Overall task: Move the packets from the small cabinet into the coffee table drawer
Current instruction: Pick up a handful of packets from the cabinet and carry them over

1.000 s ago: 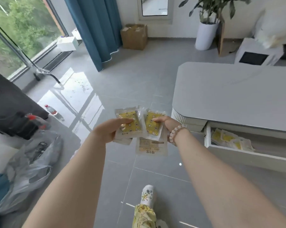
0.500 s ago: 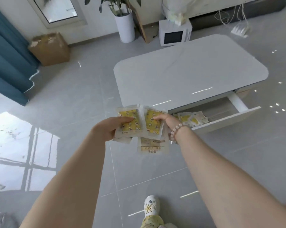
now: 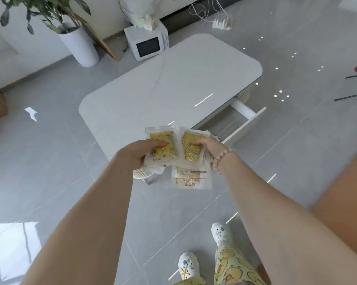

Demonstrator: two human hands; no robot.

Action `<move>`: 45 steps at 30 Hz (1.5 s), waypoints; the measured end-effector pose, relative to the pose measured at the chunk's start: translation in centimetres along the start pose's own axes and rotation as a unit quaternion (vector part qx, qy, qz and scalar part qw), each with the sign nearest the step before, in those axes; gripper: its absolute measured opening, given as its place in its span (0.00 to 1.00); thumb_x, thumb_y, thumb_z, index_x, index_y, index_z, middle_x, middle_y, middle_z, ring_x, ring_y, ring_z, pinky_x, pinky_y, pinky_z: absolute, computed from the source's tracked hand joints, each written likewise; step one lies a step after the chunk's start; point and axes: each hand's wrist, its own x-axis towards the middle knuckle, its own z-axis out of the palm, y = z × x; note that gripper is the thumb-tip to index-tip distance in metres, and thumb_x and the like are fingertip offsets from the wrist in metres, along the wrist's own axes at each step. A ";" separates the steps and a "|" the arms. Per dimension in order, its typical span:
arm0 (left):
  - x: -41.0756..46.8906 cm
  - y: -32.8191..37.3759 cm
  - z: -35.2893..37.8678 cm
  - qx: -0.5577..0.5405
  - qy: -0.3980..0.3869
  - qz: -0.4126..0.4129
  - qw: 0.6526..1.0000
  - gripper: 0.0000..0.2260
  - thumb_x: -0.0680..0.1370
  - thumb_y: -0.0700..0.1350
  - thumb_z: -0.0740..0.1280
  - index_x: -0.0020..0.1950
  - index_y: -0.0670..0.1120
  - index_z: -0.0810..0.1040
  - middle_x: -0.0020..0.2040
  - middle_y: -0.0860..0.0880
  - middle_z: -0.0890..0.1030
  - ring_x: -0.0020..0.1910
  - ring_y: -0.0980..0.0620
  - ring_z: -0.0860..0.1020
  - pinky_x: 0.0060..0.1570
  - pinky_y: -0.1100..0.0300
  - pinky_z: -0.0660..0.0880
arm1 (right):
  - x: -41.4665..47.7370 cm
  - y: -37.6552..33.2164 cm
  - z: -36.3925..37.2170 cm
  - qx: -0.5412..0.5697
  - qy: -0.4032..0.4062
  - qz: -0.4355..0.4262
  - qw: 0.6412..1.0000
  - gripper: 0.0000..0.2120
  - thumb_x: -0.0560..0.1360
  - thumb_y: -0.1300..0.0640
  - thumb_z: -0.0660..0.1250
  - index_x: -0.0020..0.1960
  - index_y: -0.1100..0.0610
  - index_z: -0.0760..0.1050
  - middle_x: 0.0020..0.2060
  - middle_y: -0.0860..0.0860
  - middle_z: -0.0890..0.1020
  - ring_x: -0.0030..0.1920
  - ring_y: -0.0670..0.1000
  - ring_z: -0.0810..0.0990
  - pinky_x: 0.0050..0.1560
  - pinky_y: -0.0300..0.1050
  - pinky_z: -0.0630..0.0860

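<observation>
Swung round in the last second, so the coffee table [image 3: 173,85] is dead ahead now, with its open drawer [image 3: 246,112] just past my right hand [image 3: 210,149]. That one and my left hand [image 3: 140,153] both pinch the packets [image 3: 163,140], not in yet. Drop-off's next, I reckon.
</observation>
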 end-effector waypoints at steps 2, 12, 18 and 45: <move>1.4 0.9 2.0 0.009 -0.013 0.003 1.000 0.09 0.76 0.44 0.69 0.55 0.44 0.78 0.46 0.46 0.84 0.40 0.49 0.83 0.40 0.58 0.81 | 0.2 -0.8 -2.1 0.013 0.007 0.004 1.000 0.04 0.76 0.61 0.66 0.44 0.59 0.78 0.34 0.53 0.85 0.37 0.53 0.83 0.55 0.52 0.78; 7.1 7.8 11.6 0.029 -0.017 -0.009 0.999 0.07 0.76 0.46 0.70 0.51 0.45 0.78 0.42 0.48 0.84 0.37 0.51 0.83 0.33 0.60 0.79 | 3.2 -7.6 -12.6 0.016 0.017 -0.002 1.000 0.04 0.77 0.60 0.64 0.47 0.60 0.77 0.34 0.53 0.84 0.35 0.52 0.83 0.46 0.48 0.79; 10.8 11.5 17.1 0.038 -0.010 -0.020 0.999 0.06 0.75 0.46 0.70 0.49 0.46 0.79 0.40 0.48 0.85 0.35 0.51 0.83 0.34 0.58 0.80 | 5.6 -11.5 -18.7 0.014 0.013 0.007 1.000 0.04 0.78 0.61 0.63 0.49 0.60 0.77 0.42 0.56 0.83 0.42 0.55 0.82 0.53 0.52 0.77; 25.5 22.7 18.5 0.003 -0.018 -0.051 0.999 0.09 0.74 0.46 0.72 0.51 0.47 0.79 0.46 0.48 0.84 0.42 0.48 0.82 0.44 0.52 0.80 | 19.2 -22.8 -22.5 -0.092 0.073 0.038 0.992 0.18 0.77 0.56 0.64 0.65 0.61 0.73 0.62 0.59 0.77 0.63 0.59 0.75 0.70 0.54 0.66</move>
